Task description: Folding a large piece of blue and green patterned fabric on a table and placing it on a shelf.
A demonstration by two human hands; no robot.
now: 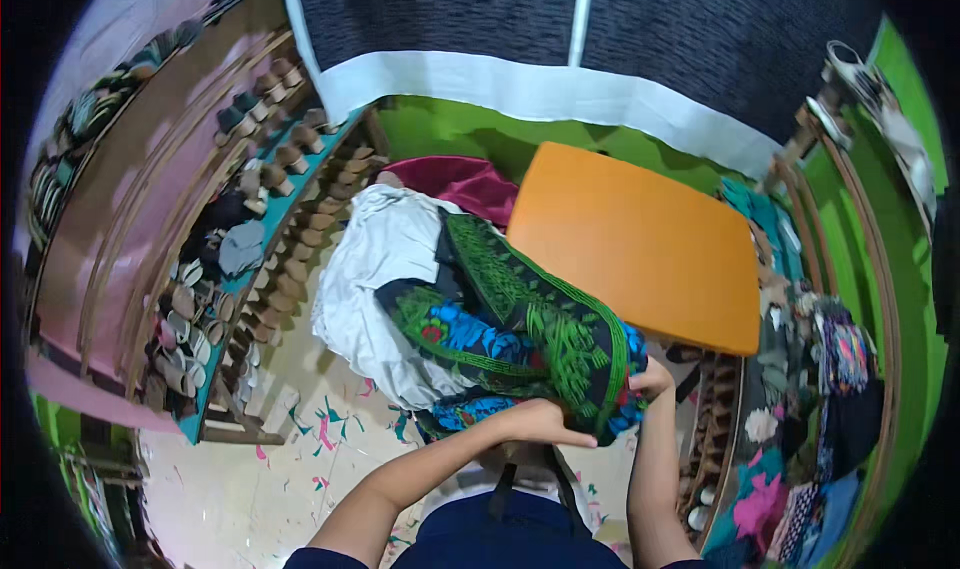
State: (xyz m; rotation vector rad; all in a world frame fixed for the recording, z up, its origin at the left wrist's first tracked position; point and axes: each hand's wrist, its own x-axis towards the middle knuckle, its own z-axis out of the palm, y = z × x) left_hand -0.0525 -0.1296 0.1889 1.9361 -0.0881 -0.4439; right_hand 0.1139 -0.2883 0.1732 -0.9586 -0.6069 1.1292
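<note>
A dark patterned cloth point(570, 344) with green embroidery, blue patches and red flowers hangs in folds in front of me. At its right end, my right hand point(655, 379) is closed on the edge. My left hand point(540, 424) grips the near lower edge, its thumb stretched to the right and its other fingers partly hidden by the fabric. Left of the patterned cloth and partly beneath it lies a crumpled white cloth point(370, 259). Behind them sits a shiny maroon cloth point(460, 184).
An orange tabletop point(640, 244) stands just beyond the cloth. Wooden shoe racks point(275, 204) fill the left side. More shoes point(715, 399) and piled clothes point(800, 509) line the right. Coloured scraps point(325, 429) litter the tiled floor. A dark curtain point(450, 14) hangs at the back.
</note>
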